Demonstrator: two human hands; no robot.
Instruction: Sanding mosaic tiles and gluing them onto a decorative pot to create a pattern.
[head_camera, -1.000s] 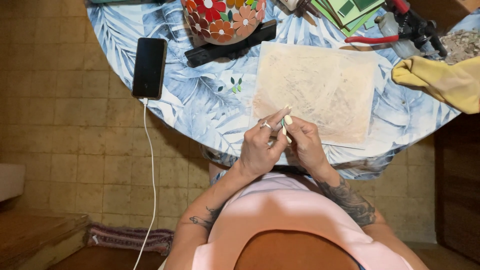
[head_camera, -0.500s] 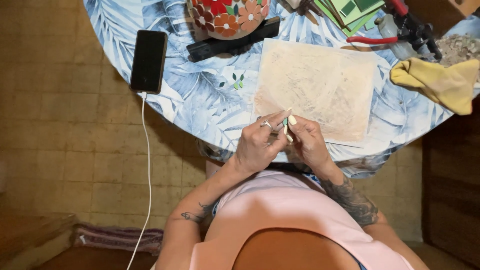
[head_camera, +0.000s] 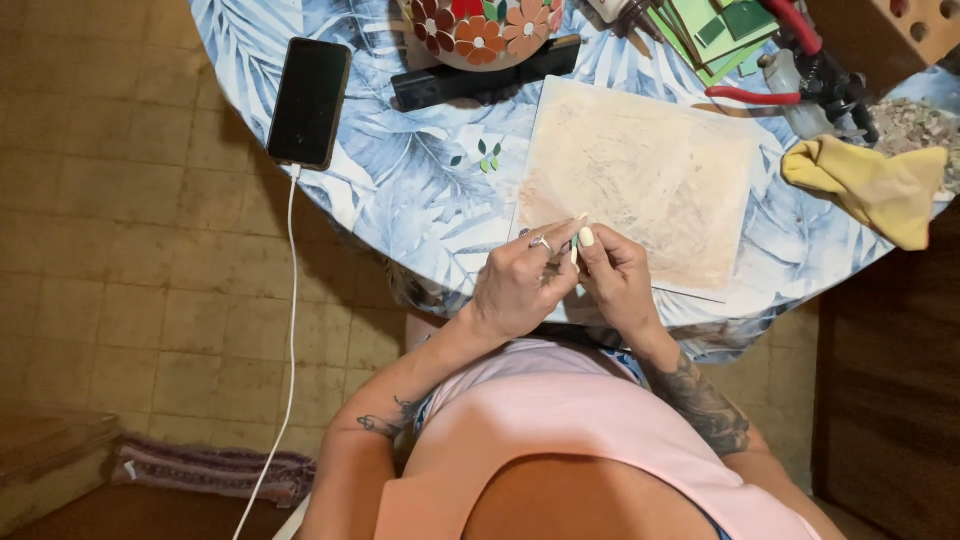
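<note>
Left hand (head_camera: 520, 290): fingers curled shut, tips pinched on a small green piece (head_camera: 574, 245) at the near edge of the table; ring on one finger.
Right hand (head_camera: 615, 280): fingers bent, thumb and forefinger closed on the same green piece from the other side; the two hands touch.
Green piece: tiny, held between both hands' fingertips just over the near left corner of the beige board (head_camera: 640, 175) (its exact shape is too small to tell).
Beige board: flat, square, smudged; lies on the table right of centre.
Table (head_camera: 400, 190): round, covered in blue leaf-print cloth.
Loose green bits (head_camera: 484, 156): a few small pieces on the cloth, left of the board, well apart from the hands.
Phone (head_camera: 309, 102): black, face up near the left rim, white cable (head_camera: 291, 330) hanging to the tiled floor.
Mosaic bowl (head_camera: 485, 28): flower pattern, far edge, with a black bar (head_camera: 480, 75) just in front.
Yellow cloth (head_camera: 875, 185): crumpled at the right rim.
Red-handled pliers (head_camera: 790, 60): far right, beside green sheets (head_camera: 725, 25).
</note>
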